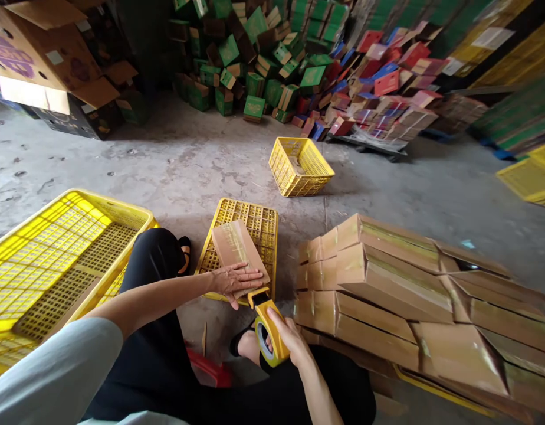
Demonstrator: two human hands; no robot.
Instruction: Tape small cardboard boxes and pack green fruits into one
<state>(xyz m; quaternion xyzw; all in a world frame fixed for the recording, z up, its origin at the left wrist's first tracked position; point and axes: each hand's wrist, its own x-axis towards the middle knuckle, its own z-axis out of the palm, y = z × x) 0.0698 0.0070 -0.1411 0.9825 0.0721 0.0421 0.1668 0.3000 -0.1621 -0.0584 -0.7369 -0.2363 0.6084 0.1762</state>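
Observation:
A brown cardboard box (234, 242) lies on an upturned yellow crate (262, 227) in front of my knees. Tape runs along the middle of its top. My left hand (234, 278) rests flat on the box's near end, fingers stretched toward the right. In my right hand (288, 336) is a yellow tape dispenser (272, 330) with a roll of tape in it. The dispenser's head is right at the box's near right corner, beside my left fingertips. Whether it touches the box I cannot tell.
Stacked cardboard boxes (387, 289) stand close on my right. A large yellow crate (78, 236) is at my left, and a smaller yellow crate (301, 168) sits ahead. Piles of green boxes (255, 85) and red boxes (386, 82) lie farther back. A red object (210, 367) is under me.

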